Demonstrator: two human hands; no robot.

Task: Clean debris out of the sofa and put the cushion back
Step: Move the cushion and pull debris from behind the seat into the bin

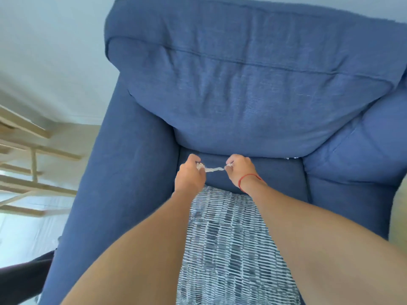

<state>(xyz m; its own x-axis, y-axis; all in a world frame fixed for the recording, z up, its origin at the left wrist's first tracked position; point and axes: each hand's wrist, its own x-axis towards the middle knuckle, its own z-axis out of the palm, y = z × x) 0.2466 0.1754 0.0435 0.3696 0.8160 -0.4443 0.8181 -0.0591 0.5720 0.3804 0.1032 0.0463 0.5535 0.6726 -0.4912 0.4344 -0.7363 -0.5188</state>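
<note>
A blue fabric sofa (132,172) fills the view, its back cushion (253,95) upright against the wall. Over the seat (275,172), my left hand (189,177) and my right hand (239,170) each pinch one end of a small white scrap of debris (212,169) stretched between them. More white bits seem bunched in my left fingers. A cushion with a blue-and-white dashed pattern (226,249) lies between my forearms, toward the seat's front. A red string circles my right wrist.
Another white speck (290,158) lies at the crease under the back cushion, right of my hands. A light wooden shelf frame (26,168) stands left of the sofa. A dark object (24,276) sits at the lower left.
</note>
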